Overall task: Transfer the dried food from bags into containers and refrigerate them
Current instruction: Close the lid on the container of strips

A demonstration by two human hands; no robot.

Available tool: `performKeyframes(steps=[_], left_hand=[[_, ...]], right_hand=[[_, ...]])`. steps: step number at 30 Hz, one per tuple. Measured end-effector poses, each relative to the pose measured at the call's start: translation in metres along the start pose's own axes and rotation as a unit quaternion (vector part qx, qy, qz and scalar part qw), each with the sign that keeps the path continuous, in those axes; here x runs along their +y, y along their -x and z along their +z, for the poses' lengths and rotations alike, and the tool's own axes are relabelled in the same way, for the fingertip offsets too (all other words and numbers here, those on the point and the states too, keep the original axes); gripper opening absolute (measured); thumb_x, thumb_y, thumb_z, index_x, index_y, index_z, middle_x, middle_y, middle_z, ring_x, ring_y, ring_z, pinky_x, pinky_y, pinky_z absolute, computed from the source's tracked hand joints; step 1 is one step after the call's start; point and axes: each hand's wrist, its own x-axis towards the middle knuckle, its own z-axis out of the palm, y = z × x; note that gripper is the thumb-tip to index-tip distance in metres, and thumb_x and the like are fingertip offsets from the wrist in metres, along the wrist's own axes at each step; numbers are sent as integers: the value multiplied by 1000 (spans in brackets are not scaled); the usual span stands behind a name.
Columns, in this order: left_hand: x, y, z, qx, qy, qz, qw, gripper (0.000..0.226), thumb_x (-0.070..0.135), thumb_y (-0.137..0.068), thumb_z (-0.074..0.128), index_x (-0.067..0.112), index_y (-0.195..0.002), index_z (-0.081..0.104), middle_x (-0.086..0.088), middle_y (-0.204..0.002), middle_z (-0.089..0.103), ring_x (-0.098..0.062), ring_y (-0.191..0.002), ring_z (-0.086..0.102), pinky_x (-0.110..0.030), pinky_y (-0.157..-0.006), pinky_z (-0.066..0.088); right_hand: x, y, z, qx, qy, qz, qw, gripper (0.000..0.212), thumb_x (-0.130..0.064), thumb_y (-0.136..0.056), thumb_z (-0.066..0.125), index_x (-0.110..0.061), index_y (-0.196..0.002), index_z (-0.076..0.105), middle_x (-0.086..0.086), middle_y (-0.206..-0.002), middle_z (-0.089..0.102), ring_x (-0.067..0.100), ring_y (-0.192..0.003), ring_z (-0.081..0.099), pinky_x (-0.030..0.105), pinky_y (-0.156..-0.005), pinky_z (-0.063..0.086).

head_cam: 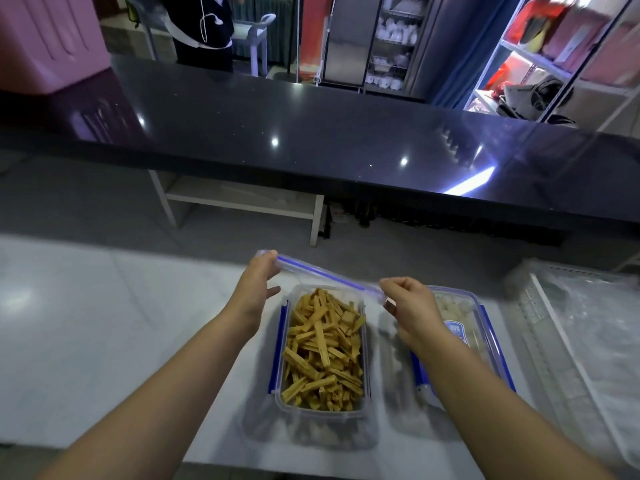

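Note:
A clear zip bag with a blue seal strip (325, 273) is stretched between my two hands above the counter. My left hand (258, 282) pinches its far left end and my right hand (408, 303) pinches its right end. Under the bag stands an open clear container with blue side clips (282, 344), filled with yellow-brown dried sticks (325, 351). To its right, partly hidden by my right forearm, a second container with a blue-clipped lid (485, 327) holds pale white pieces (453, 306).
The containers stand on a white counter (104, 323). A white rack under clear plastic (571, 341) takes up the right side. Beyond is a black glossy bar top (311, 133), with a person standing behind it, a metal cabinet and shelves.

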Motion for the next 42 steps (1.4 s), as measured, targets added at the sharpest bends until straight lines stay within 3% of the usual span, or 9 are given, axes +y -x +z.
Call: performKeyframes(steps=[5, 10, 12, 17, 19, 22, 27, 32, 42], left_hand=[[-5, 17, 9, 65, 11, 10, 998, 24, 16, -94, 36, 11, -108, 55, -2, -104, 58, -19, -103, 53, -35, -92, 46], [-13, 36, 20, 79, -19, -5, 997, 23, 19, -94, 40, 8, -102, 59, -7, -98, 62, -22, -90, 59, -27, -68, 46], [-16, 42, 25, 68, -43, -10, 997, 20, 22, -95, 40, 11, -97, 58, -4, -91, 61, -17, -80, 59, -25, -62, 45], [-32, 44, 29, 27, -135, 12, 990, 43, 48, -77, 48, 25, -111, 63, -6, -118, 60, -25, -99, 64, -42, -81, 57], [-31, 53, 32, 6, -139, 18, 990, 16, 33, -88, 52, 29, -97, 64, 0, -106, 63, -19, -91, 65, -34, -75, 57], [-28, 66, 36, -3, -137, 31, 990, 21, 23, -96, 51, 38, -81, 53, 13, -89, 61, -13, -84, 66, -28, -70, 55], [-38, 71, 31, -11, -144, 20, 989, 11, 28, -97, 47, 37, -103, 49, 13, -97, 61, -17, -91, 67, -38, -79, 57], [-51, 83, 24, -25, -140, -13, 990, 35, 29, -97, 47, 31, -130, 36, 3, -119, 60, -21, -98, 67, -43, -82, 58], [-62, 97, 19, -30, -133, -23, 990, 38, 26, -97, 47, 30, -132, 33, 0, -119, 61, -19, -96, 68, -40, -82, 58]], right_hand=[[12, 19, -10, -11, -32, 14, 999, 11, -4, -87, 57, -8, -76, 55, 5, -76, 51, 15, -73, 48, 29, -72, 47], [28, 39, -14, -24, 30, 31, 999, 21, -9, -90, 53, 12, -93, 57, 11, -81, 47, 20, -75, 44, 25, -62, 44], [31, 48, -16, -45, 65, 16, 997, 18, -12, -91, 51, 2, -84, 60, 13, -82, 51, 20, -75, 48, 25, -62, 45], [35, 63, -16, -93, 123, -6, 988, 13, -16, -91, 52, -17, -83, 61, 10, -88, 65, 19, -77, 58, 31, -70, 51], [39, 66, -16, -94, 154, -29, 983, 6, -17, -91, 54, -22, -91, 58, 1, -86, 65, 16, -77, 61, 32, -74, 53], [45, 67, -18, -76, 195, -58, 976, 19, -14, -88, 59, -18, -106, 60, -3, -80, 62, 15, -76, 62, 39, -82, 56], [48, 66, -18, -88, 203, -35, 975, 42, -20, -89, 60, -13, -129, 48, -3, -83, 59, 12, -77, 63, 32, -75, 56], [52, 72, -19, -124, 242, -76, 959, 47, -25, -92, 56, -22, -137, 40, -9, -76, 60, 4, -67, 61, 15, -51, 45], [65, 73, -20, -116, 289, -143, 939, 46, -32, -90, 59, -28, -133, 43, -8, -85, 63, 10, -81, 66, 37, -74, 58]])
